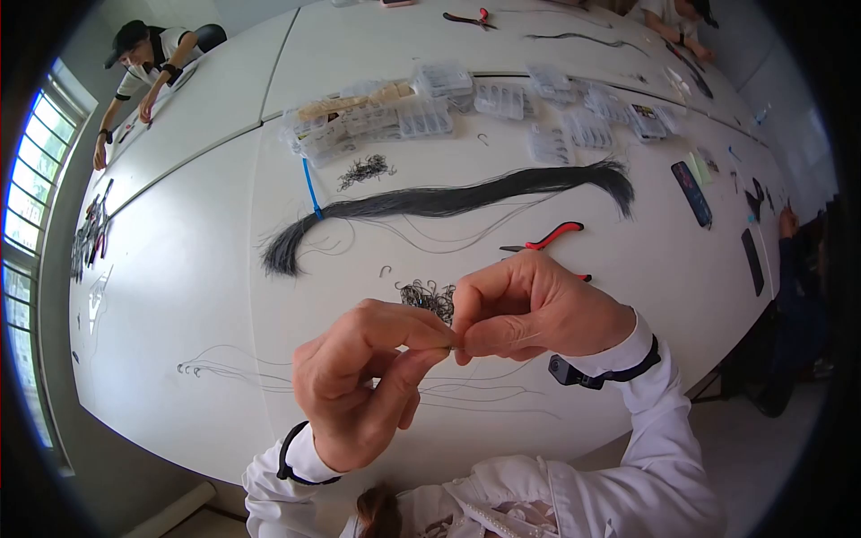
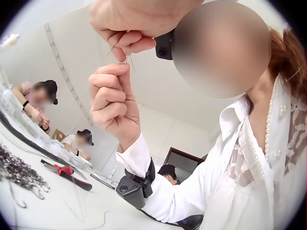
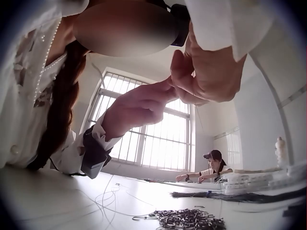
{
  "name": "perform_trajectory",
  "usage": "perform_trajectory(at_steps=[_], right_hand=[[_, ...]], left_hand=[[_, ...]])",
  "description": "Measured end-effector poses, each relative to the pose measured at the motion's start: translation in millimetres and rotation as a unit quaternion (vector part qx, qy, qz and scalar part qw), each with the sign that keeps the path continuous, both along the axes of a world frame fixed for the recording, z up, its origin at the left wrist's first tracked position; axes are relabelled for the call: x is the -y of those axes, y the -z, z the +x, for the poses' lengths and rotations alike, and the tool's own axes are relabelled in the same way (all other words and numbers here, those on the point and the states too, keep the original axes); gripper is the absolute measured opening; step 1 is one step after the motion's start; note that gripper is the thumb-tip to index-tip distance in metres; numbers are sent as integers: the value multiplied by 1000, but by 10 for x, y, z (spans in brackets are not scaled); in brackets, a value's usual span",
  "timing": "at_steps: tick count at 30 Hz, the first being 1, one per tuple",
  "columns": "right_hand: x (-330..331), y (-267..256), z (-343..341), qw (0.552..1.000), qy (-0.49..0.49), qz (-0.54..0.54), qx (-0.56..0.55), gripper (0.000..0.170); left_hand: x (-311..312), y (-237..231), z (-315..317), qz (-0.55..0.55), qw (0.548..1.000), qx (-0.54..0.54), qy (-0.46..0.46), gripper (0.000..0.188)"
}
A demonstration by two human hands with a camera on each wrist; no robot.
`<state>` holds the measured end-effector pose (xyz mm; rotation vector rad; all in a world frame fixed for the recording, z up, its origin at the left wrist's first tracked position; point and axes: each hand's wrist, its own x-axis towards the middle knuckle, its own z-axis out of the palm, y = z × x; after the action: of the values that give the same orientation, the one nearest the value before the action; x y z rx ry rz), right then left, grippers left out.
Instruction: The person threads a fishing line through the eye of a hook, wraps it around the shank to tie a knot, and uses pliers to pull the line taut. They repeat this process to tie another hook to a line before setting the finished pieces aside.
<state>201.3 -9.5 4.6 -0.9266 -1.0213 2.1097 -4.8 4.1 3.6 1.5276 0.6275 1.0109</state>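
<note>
Left wrist view: both hands (image 2: 144, 17) (image 2: 115, 99) pinch thin line (image 2: 133, 64); one hook pile (image 2: 17, 171).

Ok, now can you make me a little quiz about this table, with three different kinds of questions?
1. What small dark things are piled on the table, just beyond the two hands?
A) coins
B) hooks
C) buttons

2. True or false: the fingertips of the left hand and the right hand are close together.

3. Fill in the missing colour: the tie near one end of the long black bundle is ____.

Key: 1. B; 2. true; 3. blue
</note>
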Motion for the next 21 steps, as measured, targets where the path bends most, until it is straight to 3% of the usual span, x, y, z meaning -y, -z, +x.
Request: perform_trajectory(at_steps=[1, 3, 5, 7, 9, 10, 12, 15, 21], right_hand=[[-11, 5, 1, 1000, 0, 0, 1, 18], [-32, 27, -1, 988, 33, 151, 18, 16], [-17, -4, 18, 983, 47, 170, 52, 15], [-9, -40, 56, 977, 61, 188, 85, 15], [-27, -76, 108, 935, 82, 309, 153, 13], [-26, -99, 118, 935, 82, 308, 153, 13], [-23, -134, 130, 895, 90, 386, 205, 12], [-19, -115, 137, 870, 111, 435, 204, 12], [-25, -132, 160, 851, 99, 473, 207, 12]], left_hand=[[7, -2, -4, 11, 1000, -14, -10, 8], [13, -25, -8, 22, 999, -27, -20, 9], [13, -73, -6, 59, 995, -86, -9, 12], [-9, -4, 23, 101, 992, -74, -3, 10], [-17, 18, 40, 143, 988, -63, 3, 8], [-16, 11, 42, 144, 987, -70, 8, 9], [-7, -8, 40, 145, 986, -77, 12, 10], [5, -16, 39, 122, 987, -107, 4, 15], [4, -1, 52, 157, 983, -97, 13, 7]])
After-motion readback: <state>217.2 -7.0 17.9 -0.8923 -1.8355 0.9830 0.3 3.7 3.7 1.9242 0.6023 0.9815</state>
